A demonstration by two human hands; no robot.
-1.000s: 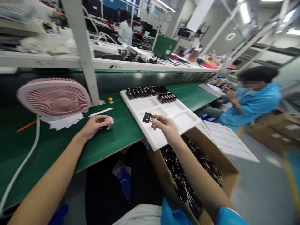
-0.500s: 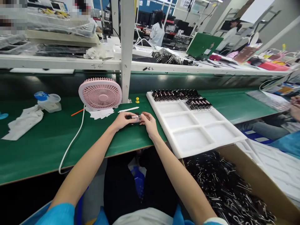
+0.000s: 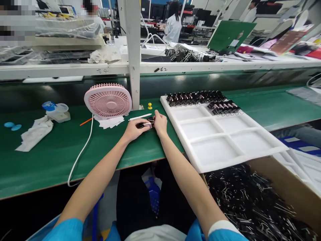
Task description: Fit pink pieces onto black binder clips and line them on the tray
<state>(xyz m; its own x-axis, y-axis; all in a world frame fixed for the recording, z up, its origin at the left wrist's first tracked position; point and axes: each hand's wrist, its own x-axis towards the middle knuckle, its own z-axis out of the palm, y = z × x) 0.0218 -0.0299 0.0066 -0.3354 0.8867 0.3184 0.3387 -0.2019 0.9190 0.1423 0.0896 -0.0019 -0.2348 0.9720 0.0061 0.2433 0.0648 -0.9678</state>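
Observation:
Over the green table (image 3: 105, 144), my left hand (image 3: 134, 129) is closed around a small part with a pinkish-grey face and a black binder clip (image 3: 142, 125) on it. My right hand (image 3: 160, 123) touches the same piece from the right, its fingers pinched at a black clip with wire handles. Fingers partly hide where part and clip meet. To the right lies a white foam tray (image 3: 187, 144) with compartments. Rows of clipped parts (image 3: 185, 98) fill its far left compartment, and more clipped parts (image 3: 223, 107) stand in the far right one.
A pink fan (image 3: 110, 102) with a white cable stands behind my left hand. Near it are a white pen (image 3: 139, 117), a yellow knob (image 3: 149, 106) and a white cloth (image 3: 36, 133). Below the tray sits a cardboard box (image 3: 278, 170) of loose black clips (image 3: 248, 201).
The view has shifted, so the tray appears larger and farther right. My right hand's fingers have moved up and tilted over the clip; both hands still hold the piece.

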